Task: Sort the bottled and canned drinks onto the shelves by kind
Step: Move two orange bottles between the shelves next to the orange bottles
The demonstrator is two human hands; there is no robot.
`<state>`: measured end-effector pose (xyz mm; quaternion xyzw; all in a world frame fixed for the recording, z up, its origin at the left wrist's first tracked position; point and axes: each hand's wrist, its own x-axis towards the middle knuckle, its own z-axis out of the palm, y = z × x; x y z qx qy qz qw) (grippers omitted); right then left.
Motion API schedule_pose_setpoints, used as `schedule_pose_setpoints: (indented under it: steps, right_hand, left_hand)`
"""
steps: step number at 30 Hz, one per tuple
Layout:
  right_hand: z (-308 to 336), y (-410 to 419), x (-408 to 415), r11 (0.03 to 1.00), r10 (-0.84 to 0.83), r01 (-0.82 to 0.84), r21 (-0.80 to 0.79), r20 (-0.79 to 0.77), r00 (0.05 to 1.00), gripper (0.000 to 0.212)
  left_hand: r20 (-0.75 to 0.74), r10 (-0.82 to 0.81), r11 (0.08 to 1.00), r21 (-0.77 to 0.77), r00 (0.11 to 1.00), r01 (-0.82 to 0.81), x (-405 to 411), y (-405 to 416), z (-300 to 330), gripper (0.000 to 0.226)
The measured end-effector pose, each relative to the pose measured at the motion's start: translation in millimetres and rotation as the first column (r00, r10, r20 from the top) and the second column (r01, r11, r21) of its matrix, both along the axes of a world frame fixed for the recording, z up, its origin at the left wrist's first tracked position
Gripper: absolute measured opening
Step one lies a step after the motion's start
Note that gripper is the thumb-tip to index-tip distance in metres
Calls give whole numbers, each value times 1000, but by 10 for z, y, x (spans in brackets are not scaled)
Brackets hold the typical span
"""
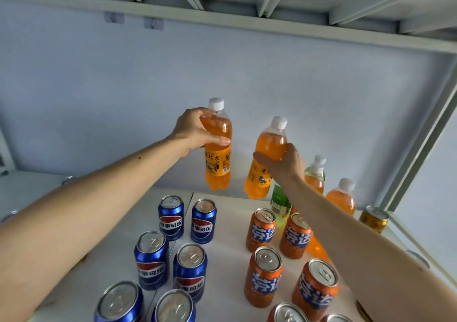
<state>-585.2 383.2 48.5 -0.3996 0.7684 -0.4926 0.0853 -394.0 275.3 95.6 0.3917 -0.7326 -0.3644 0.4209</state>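
An orange bottle (217,146) is gripped by L hand (195,130), another orange bottle (265,158) by R hand (284,163), both held above shelf (227,223) w/ cans.

Two bare, sleeveless forearms (103,213)

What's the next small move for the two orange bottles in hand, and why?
Probably lower both onto the back of the shelf. The left hand and right hand each grip an orange bottle in the air, and like orange bottles already stand back right, behind the orange cans.
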Motion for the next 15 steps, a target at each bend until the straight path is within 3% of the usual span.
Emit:
schedule_pose_setpoints:
  steps: [6, 11, 15]
  right_hand:
    - [434, 615, -2, 997, -52, 47, -67, -84, 995, 71]
    - [491, 1301, 100, 993, -110, 105, -61, -75, 991, 42]
    - [462, 1927, 168, 980, -199, 198, -21, -132, 971, 39]
  left_hand:
    - [-5, -151, 989, -6, 989, 151, 109, 417, 293, 81]
    - [25, -281, 960, 4, 959, 281, 148, 879, 378, 82]
    - [51, -406, 914, 14, 912, 406, 76, 1308, 384, 80]
